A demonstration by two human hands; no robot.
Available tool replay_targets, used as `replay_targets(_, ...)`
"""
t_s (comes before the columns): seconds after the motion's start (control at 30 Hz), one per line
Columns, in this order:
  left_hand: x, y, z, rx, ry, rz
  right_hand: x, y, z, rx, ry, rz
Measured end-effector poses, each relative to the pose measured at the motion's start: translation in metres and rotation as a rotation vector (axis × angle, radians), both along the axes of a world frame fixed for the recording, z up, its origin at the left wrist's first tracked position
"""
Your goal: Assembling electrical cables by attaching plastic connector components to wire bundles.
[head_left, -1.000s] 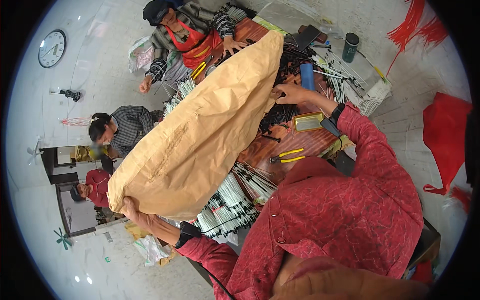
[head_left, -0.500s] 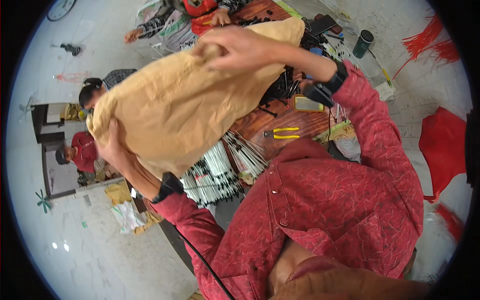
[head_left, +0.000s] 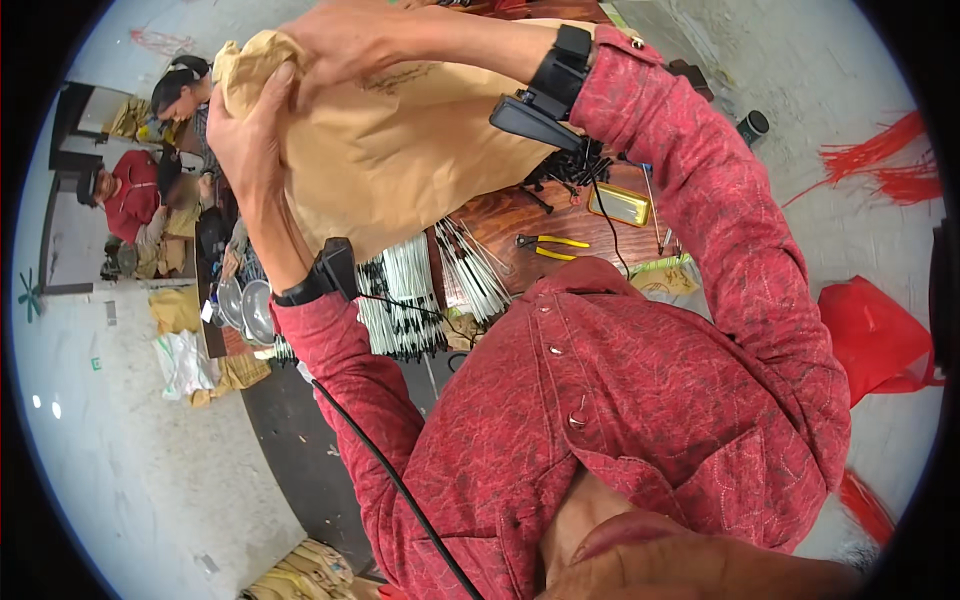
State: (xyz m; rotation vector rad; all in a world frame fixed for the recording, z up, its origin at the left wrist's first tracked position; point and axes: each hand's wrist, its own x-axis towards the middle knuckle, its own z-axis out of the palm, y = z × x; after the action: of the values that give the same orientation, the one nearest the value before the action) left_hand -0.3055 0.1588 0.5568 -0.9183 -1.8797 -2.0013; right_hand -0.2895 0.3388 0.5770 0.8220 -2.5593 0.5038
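Observation:
A large brown paper bag is held up over the table, its bunched end at the far left. My left hand grips that crumpled end, thumb pressed against the paper. Beside it, my right hand is closed on the same end from above, its fingers partly hidden. Under the bag lie bundles of white rods with black ends and a looser fan of similar rods. Yellow-handled pliers rest on the wooden table, near a small yellow-rimmed tray. Small black parts are piled beyond.
A co-worker with a bent head and another in a red top are at the left. A dark cup stands at the far right. Brown bags are stacked low at the left. A black cable trails along my left arm.
My right hand has moved left along the bag to its bunched end, next to my left hand. The bag's left end has risen, and the view has shifted.

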Motion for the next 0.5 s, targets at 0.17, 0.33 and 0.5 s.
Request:
replay_targets(0.17,-0.005,-0.012,-0.005,-0.051,0.041,-0.017,0.01,0.007,-0.009,-0.271,0.256,-0.089)
replay_targets(0.33,0.014,-0.095,-0.022,-0.23,0.085,0.015,-0.023,-0.004,-0.016,-0.337,0.314,-0.173)
replay_targets(0.5,-0.012,-0.173,-0.104,-0.492,-0.185,0.113,0.008,0.028,0.0,-0.415,0.344,-0.065)
